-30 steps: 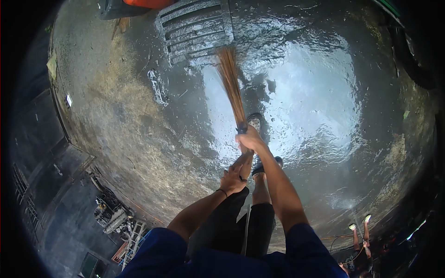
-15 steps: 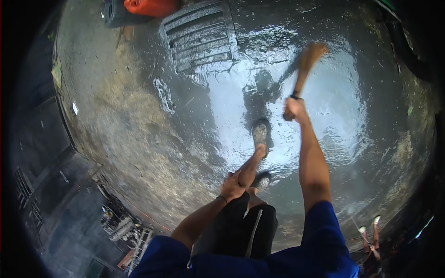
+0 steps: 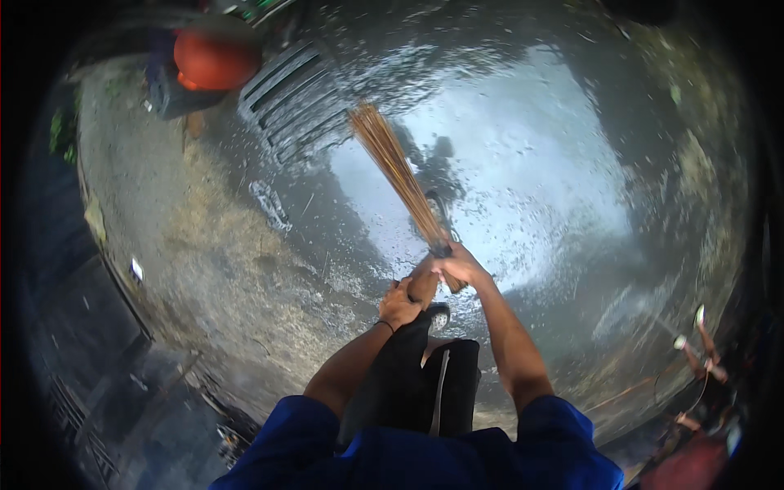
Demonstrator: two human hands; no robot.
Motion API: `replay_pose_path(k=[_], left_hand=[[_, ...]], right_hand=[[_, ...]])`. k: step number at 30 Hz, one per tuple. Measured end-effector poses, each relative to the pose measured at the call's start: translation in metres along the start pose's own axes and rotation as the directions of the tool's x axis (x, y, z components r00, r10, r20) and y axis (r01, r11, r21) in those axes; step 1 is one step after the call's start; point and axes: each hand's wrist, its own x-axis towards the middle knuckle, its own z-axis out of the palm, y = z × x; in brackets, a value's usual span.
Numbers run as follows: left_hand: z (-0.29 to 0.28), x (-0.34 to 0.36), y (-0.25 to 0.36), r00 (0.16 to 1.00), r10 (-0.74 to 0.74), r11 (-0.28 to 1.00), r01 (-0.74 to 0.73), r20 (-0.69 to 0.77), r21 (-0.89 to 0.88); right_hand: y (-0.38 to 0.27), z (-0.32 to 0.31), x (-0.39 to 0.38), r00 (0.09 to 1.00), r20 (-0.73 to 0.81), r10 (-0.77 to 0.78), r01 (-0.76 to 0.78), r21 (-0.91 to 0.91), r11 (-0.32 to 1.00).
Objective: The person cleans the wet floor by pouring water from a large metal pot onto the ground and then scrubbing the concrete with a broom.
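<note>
My right hand (image 3: 459, 266) is closed round the bound end of a stick broom (image 3: 394, 171), in front of my legs. The broom is a bundle of thin brown bristles that slants up to the left over the wet floor (image 3: 523, 163), with its tips near the slatted drain grate (image 3: 298, 102). Close by on the left, my left hand (image 3: 400, 304) grips my bare leg (image 3: 422, 287) just below the black shorts, thumb and fingers round it. The broom and my right hand partly hide my front foot.
A red-orange container (image 3: 214, 59) stands at the far left beside a dark one (image 3: 175, 94). At the lower right another person (image 3: 710, 367) is close, with water spraying onto the floor near their feet. Dark machine parts (image 3: 233, 441) lie at the lower left.
My right hand has swept the broom from the far right back toward my legs, and its tips now point up-left. My left hand stays on my leg. The view has shifted.
</note>
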Motion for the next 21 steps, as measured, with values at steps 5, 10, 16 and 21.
replay_pose_path(k=[5, 10, 16, 21], left_hand=[[0.021, -0.022, -0.016, 0.956, 0.233, 0.972, -0.232, -0.176, 0.031], [-0.023, -0.069, -0.069, 0.917, 0.369, 0.922, -0.342, -0.150, 0.181], [-0.037, -0.130, -0.070, 0.980, 0.196, 0.971, -0.191, -0.023, 0.145], [-0.019, -0.203, -0.064, 0.948, 0.231, 0.964, -0.254, 0.220, 0.082]], right_hand=[[0.222, -0.070, -0.152, 0.916, -0.398, -0.051, 0.007, -0.111, 0.994], [0.416, 0.021, -0.283, 0.684, -0.718, 0.132, 0.062, 0.237, 0.969], [0.701, 0.232, -0.434, 0.180, -0.932, 0.314, 0.230, 0.350, 0.908], [0.706, 0.374, -0.525, 0.193, -0.296, 0.936, 0.336, 0.916, 0.221]])
